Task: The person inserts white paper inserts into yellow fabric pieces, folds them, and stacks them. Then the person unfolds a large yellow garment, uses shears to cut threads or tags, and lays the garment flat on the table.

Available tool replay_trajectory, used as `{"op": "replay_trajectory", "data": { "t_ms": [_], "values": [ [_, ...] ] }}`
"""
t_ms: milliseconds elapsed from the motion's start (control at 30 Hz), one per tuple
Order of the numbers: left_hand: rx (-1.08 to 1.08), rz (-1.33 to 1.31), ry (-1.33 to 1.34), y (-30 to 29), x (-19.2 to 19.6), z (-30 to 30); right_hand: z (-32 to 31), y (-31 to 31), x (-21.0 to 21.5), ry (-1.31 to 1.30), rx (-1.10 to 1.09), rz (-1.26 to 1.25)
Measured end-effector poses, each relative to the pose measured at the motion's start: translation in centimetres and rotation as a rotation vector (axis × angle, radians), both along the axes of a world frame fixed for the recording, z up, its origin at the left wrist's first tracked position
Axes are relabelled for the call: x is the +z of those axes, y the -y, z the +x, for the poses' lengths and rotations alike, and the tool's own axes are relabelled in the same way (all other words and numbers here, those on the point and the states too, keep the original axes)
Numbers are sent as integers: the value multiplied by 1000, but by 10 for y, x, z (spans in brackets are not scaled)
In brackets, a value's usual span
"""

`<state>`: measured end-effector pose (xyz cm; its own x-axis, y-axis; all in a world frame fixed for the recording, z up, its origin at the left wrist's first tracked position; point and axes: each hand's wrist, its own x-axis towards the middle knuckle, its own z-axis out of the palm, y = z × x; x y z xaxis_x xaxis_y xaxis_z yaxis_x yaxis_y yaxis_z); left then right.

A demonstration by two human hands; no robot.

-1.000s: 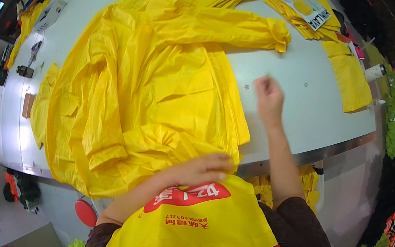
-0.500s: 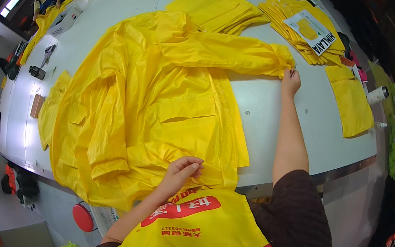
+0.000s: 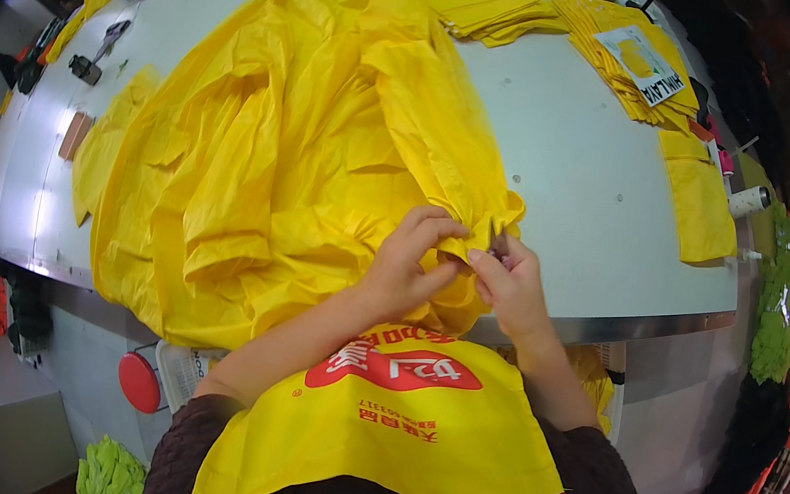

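Yellow raincoat (image 3: 277, 150): thin, glossy plastic-like fabric, heavily creased. Spread over the white table's left half, running from 12 o'clock down to the near edge at 7 o'clock, where the hem hangs over. One sleeve is folded back across the body toward 4 o'clock; its end is bunched at the table's near edge, pinched between left hand (image 3: 409, 267) and right hand (image 3: 510, 289).

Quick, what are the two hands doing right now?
Left hand: closed, pinching a fold of the yellow raincoat.
Right hand: closed, fingers gripping the same fold near the table edge.
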<state>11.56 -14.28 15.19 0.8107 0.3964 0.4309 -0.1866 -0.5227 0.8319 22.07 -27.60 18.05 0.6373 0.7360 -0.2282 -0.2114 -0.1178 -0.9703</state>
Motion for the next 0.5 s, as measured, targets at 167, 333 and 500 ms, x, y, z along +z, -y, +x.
{"op": "replay_trajectory", "data": {
  "t_ms": [167, 333, 500],
  "values": [
    [-90, -604, -117, -35, -28, -53, -22, -1, 5, 414, -174, -29],
    [-129, -749, -117, -62, -11, -77, -10, -27, 9, 412, 165, 46],
    [-98, -1191, 15, -64, 3, -84, 2, -52, -25, -277, 179, 40]
  ]
}}
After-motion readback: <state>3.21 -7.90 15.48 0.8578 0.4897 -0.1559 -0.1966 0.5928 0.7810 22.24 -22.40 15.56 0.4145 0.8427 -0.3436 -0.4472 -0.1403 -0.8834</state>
